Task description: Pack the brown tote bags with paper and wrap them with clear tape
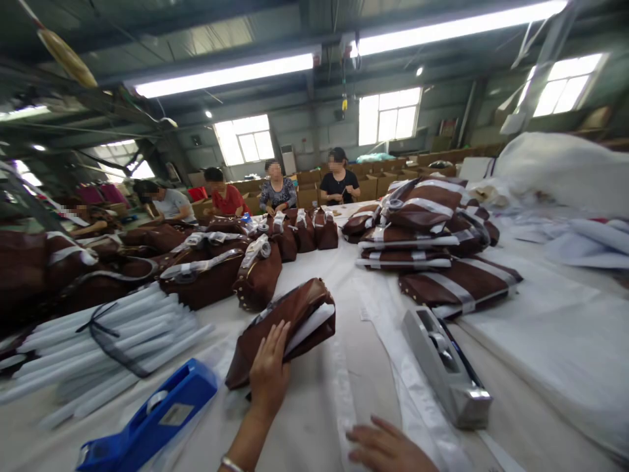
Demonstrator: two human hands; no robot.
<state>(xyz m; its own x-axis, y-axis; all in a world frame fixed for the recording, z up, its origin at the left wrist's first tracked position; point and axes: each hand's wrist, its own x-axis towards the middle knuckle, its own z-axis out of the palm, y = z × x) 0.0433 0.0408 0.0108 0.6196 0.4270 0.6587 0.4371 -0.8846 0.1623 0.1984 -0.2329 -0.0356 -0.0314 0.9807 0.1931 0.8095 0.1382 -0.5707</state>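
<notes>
Seen from the head camera, a brown bag (268, 331) lies on a white-covered surface (314, 410) in front of the wearer, under the left hand (269, 370), which rests on its near side with fingers extended, close together and laid flat on the brown material. The bag sits mostly just beyond and around the fingers, reaching out to both sides of them. Its long axis runs diagonally, from a lower-left end close to the wearer to an upper-right end farther off, where an opening shows white filling (312, 324) along the side facing right. The right hand (388, 447), blurred at the bottom edge, is open with fingers slightly apart and pointing left, well apart from the bag, to its lower right. A blue tape dispenser (171, 406) lies to the left of the left forearm, near a bundle of white rolls (122, 341) bound with a dark tie (105, 337). A gray tape dispenser (445, 367) stands to the right, beyond the right hand. Brown bags with wrapped handles (258, 275) line the left and middle, while a pile of strapped brown bags (417, 219) rises at right. People (339, 187) are gathered along the far side.
</notes>
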